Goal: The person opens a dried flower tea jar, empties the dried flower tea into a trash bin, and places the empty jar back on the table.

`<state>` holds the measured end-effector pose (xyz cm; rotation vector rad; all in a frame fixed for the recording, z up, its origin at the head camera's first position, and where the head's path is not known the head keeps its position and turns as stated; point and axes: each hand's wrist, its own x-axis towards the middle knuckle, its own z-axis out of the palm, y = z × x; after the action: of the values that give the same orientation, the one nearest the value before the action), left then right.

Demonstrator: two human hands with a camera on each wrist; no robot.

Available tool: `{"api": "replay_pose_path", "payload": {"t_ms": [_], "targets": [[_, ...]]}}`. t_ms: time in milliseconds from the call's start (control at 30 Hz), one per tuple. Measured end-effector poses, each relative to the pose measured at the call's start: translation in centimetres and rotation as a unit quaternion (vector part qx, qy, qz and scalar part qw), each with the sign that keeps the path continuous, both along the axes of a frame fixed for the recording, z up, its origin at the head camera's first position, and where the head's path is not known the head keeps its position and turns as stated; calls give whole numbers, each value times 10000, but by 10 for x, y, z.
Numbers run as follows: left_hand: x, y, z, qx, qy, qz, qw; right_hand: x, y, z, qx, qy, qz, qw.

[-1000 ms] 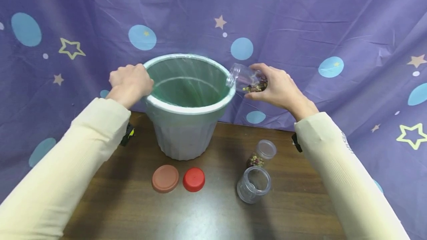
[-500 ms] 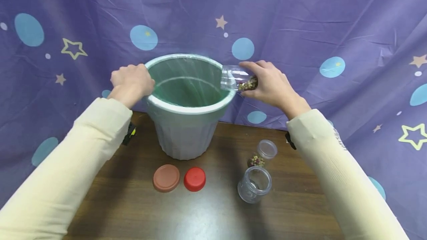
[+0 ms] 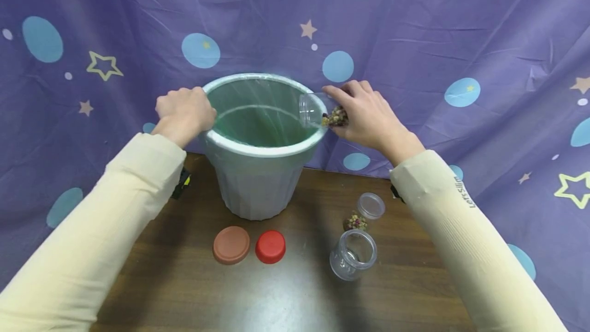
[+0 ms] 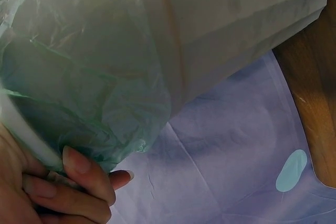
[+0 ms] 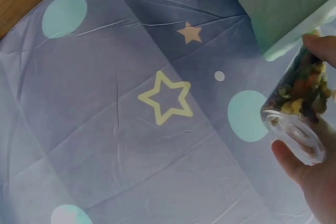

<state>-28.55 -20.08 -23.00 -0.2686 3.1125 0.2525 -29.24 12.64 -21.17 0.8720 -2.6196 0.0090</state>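
Observation:
A pale trash bin [image 3: 260, 183] with a thin green plastic liner [image 4: 89, 82] over its rim stands at the back. My left hand [image 3: 186, 111] grips the bin's left rim; in the left wrist view its fingers curl round the rim and liner. My right hand [image 3: 369, 119] holds a clear plastic jar [image 3: 311, 110] lying nearly on its side. The jar's mouth reaches over the bin's right rim. Dried flower buds [image 3: 336, 117] fill its base end, and the right wrist view shows them through the wall [image 5: 302, 90]. No buds are visibly falling.
On the wooden table [image 3: 207, 296], a salmon lid [image 3: 231, 245] and a red lid [image 3: 270, 246] lie before the bin. To the right stand an open clear jar [image 3: 352, 255], a small heap of dried buds [image 3: 357, 222] and a clear disc [image 3: 371, 205]. A purple curtain [image 3: 392, 29] hangs behind.
My right hand has moved left, bringing the jar's mouth from beside the bin's rim to over the opening. The left hand has kept its grip on the rim.

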Motion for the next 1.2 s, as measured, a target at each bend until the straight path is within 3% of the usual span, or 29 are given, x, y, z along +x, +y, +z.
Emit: {"api": "replay_pose_path", "payload": {"t_ms": [400, 867, 1200], "targets": [[2, -5, -1, -3, -58, 87, 9999, 3, -9, -1, 184, 492, 377, 9979], [0, -2, 0, -23, -51, 54, 10000, 5, -5, -4, 83, 340, 158, 9993], [-2, 0, 0, -29, -54, 30, 10000, 3, 4, -8, -12, -6, -37, 10000]]}}
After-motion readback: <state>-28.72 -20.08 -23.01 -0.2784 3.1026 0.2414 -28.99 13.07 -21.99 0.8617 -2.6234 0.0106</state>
